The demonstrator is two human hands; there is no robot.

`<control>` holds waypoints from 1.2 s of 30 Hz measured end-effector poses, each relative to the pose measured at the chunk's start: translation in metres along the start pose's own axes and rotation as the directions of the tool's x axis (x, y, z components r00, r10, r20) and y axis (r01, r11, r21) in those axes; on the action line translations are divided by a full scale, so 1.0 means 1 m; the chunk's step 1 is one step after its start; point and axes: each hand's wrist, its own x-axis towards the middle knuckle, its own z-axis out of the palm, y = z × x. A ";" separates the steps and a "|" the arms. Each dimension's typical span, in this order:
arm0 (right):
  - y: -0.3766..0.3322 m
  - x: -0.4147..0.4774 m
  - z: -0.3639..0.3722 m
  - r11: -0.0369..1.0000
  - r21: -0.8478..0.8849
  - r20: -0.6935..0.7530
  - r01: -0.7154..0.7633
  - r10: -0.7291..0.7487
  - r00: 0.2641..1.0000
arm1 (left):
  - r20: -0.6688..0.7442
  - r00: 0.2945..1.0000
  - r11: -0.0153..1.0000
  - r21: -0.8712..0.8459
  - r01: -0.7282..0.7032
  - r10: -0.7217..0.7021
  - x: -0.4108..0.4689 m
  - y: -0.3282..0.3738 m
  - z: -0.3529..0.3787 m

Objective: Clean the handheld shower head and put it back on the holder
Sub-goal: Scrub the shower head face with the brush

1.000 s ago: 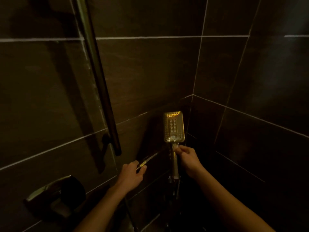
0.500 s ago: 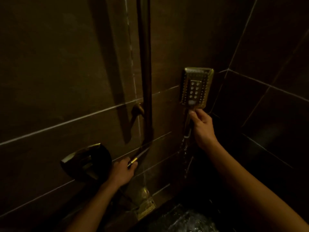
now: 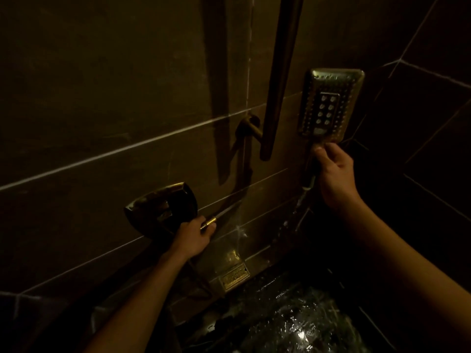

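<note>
Hemming the shower head [image 3: 331,103] on 2 sides, the dark rail [image 3: 280,72] runs just beside its 9 o'clock edge with a narrow strip of wall between them, and the wall corner [image 3: 397,61] passes close at its 3 o'clock. The rail's lower end stops level with the head's bottom edge, and a bracket [image 3: 248,128] ties it to the wall. Open room lies at 4 to 5 o'clock of the view, dark and unlit beyond the right forearm.

The tiled wall [image 3: 114,110] is brown with pale grout lines. A glossy dark mixer handle [image 3: 163,207] juts from it at 8 o'clock of the view, and a gold drain plate [image 3: 233,276] sits at the wall's foot near 6 o'clock. The floor [image 3: 293,324] glistens wet.

The shower head sits at 1 o'clock of the view, held off the wall. It is rectangular, its nozzle face turned toward the camera, its long axis close to upright with the head at 12 and the handle at 6, leaning slightly.

Of the 2 hands, the right hand [image 3: 334,174] pinches the neck just under the head, thumb and fingers curled round it. The left hand [image 3: 193,235], touching the mixer handle's lower edge, grips a slim gold-tipped piece [image 3: 208,221] pointing toward 2 o'clock; what it is cannot be told.
</note>
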 end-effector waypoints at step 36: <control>-0.024 -0.024 -0.024 0.999 0.032 -0.068 -0.010 0.012 0.998 | 0.001 0.998 0.994 -0.086 -0.066 0.067 -0.006 -0.008 -0.006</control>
